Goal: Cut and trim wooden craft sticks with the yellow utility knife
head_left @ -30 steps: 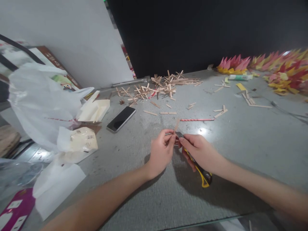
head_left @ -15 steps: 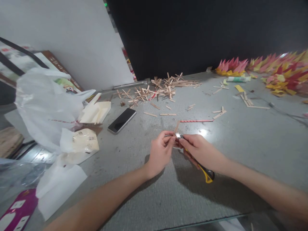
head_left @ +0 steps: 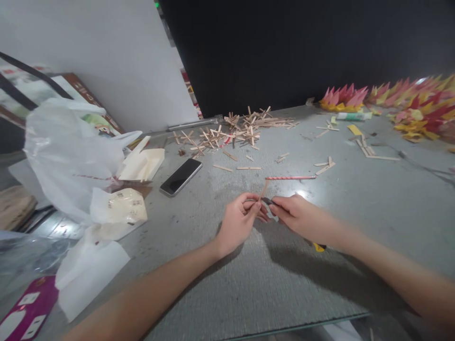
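My left hand (head_left: 241,218) is closed, pinching a thin wooden craft stick (head_left: 264,189) that points up and away from me. Just to its right, my right hand (head_left: 302,215) wraps round a utility knife (head_left: 319,247); its yellow and black end shows under the palm. The knife's dark front end meets the stick close to my left fingertips. Exactly where the edge touches the wood cannot be made out. Beyond the hands lies a red-and-white striped pencil (head_left: 291,178), near the stick's far tip.
A heap of craft sticks (head_left: 245,130) lies at the back, with several loose ones before it. A phone (head_left: 181,177), a white plastic bag (head_left: 71,151) and papers (head_left: 92,274) are on the left. Pink and yellow paper pieces (head_left: 343,98) and a glue stick (head_left: 353,116) stand back right.
My right hand has turned the utility knife, so its yellow end has swung up and right, mostly behind the palm. My left hand keeps its pinch on the craft stick, almost in place.
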